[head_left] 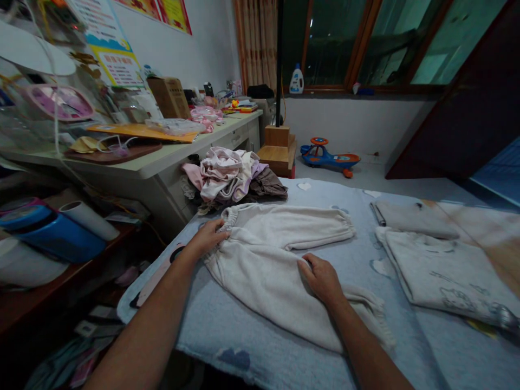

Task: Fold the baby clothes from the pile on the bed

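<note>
A pair of light grey sweatpants [260, 271] lies spread out flat on the blue bed cover [219, 325], waistband to the left and cuffs to the right. At the waistband, my left hand [209, 236] is closed on the fabric, its thumb on top. My right hand [323, 277] rests on the nearer leg close to the crotch, fingers curled over the inner edge of the cloth. Part of that leg is hidden behind my right forearm, and its cuff is bunched.
A folded grey sweatshirt [450, 276] and another folded garment [414, 218] lie to the right. Crumpled clothes [231, 176] are heaped at the bed's far left corner. A cluttered desk [154, 162] stands left; a blue ride-on toy [331, 158] is on the floor beyond.
</note>
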{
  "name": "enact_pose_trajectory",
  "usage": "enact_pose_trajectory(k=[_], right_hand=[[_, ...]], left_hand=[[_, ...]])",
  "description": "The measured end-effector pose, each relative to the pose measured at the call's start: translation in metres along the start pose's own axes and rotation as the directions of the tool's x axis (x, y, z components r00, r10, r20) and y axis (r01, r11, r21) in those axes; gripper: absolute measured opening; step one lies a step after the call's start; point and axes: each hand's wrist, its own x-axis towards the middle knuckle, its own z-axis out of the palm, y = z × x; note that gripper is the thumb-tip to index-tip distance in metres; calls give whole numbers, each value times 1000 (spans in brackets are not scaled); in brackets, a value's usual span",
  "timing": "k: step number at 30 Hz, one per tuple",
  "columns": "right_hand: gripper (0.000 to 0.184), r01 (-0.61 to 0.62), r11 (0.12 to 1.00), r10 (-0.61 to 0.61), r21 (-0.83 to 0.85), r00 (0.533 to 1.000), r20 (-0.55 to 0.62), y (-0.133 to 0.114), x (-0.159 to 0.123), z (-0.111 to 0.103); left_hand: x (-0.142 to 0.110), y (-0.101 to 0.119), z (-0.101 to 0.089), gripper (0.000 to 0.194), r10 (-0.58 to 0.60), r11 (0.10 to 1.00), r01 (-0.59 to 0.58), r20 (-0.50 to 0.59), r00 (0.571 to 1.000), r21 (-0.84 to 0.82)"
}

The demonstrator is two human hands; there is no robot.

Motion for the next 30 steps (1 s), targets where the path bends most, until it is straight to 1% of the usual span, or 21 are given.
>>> enact_pose_trajectory(k=[2,4,6,8,10,12,13,14,15,16,17,18,19,21,22,25,27,28,30], right_hand=[[34,-5,1000,5,-16,1000,-7,-1,0,0],[33,-12,1000,12,-19,1000,-9,-2,0,0],[33,-17,1000,17,-13,1000,-11,-2,0,-1],[33,-16,1000,16,-5,1000,-13,-2,0,-1],[33,-16,1000,16,1,1000,-11,-2,0,-1],[33,-20,1000,21,7,1000,-7,-1,0,-1],[33,-21,1000,21,14,1000,-6,-1,0,-1],[33,-20,1000,21,24,1000,-8,0,0,-1],[33,-19,999,20,38,1000,-10,0,0,-1],[34,-19,998,20,55,1000,-13,0,1,-1],[36,-19,997,20,72,1000,-16,0,1,-2],[38,-20,996,22,86,1000,-18,0,1,-2],[41,-23,995,24,93,1000,-19,0,2,-2],[44,-25,995,27,93,1000,-15,0,2,-2],[42,-29,995,30,90,1000,-9,0,3,-2],[29,-61,993,59,98,998,19,1,9,-4],[22,-52,994,54,98,998,-19,0,18,-6],[24,-24,996,29,84,998,-56,-2,24,-7],[33,70,997,-67,21,992,-107,-9,39,-9]], left_hand=[[-1,3,-1,36,54,999,-54,29,998,-3],[-1,5,-5,37,72,996,-73,21,997,49],[1,8,-10,37,43,990,-41,-16,999,137],[5,9,-14,35,-14,966,24,-41,999,257],[8,11,-14,31,-97,903,101,-33,995,418],[8,16,-7,28,-199,793,186,-43,979,581],[7,19,-2,27,-226,731,221,-77,971,646],[5,24,5,27,-224,677,251,-131,966,691],[2,29,13,28,-170,641,253,-188,967,725],[-1,35,22,28,-63,619,220,-232,971,754],[-4,42,31,29,60,613,164,-252,966,773],[-8,48,41,30,165,619,84,-234,958,781],[-12,54,51,31,260,631,-26,-179,949,776],[-22,64,72,28,380,664,-219,-70,922,715],[-28,68,83,26,416,678,-289,-28,909,676],[-52,76,113,26,481,698,-418,53,875,581],[-68,80,127,28,503,698,-481,114,857,531],[-74,82,131,30,507,701,-497,133,851,511],[-84,83,137,34,508,708,-515,158,847,484]])
